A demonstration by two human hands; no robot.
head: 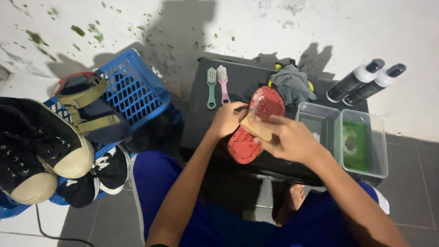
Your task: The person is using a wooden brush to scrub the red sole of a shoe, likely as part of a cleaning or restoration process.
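Right hand (290,139) is clamped around a tan wooden-backed brush (257,126), pressing it flat against a shoe sole (256,123). Left hand (227,120) is curled over the sole's left edge, fingers wrapped tight, steadying it. That shoe is turned upside down, lying at a slant on top of a black box-like stand (238,82) in front of the seated person, toe end pointing up toward the wall. Its sole is red with a moulded grid tread, and the toe half carries a pale, whitish film while the heel half looks a cleaner, deeper red.

Just left of the shoe, two small brushes lie side by side on the stand, a green brush (211,87) and a pink brush (223,84), bristles up top. Behind the toe sits a grey cloth (292,84) bunched over something yellow. To the right stand two clear plastic tubs (363,142), the far one holding something green, and beyond them two dark bottles (366,80) lie tipped against the wall. Off to the left, a blue basket (135,89) is heaped with black sneakers (41,151) and a strapped sandal (87,98).
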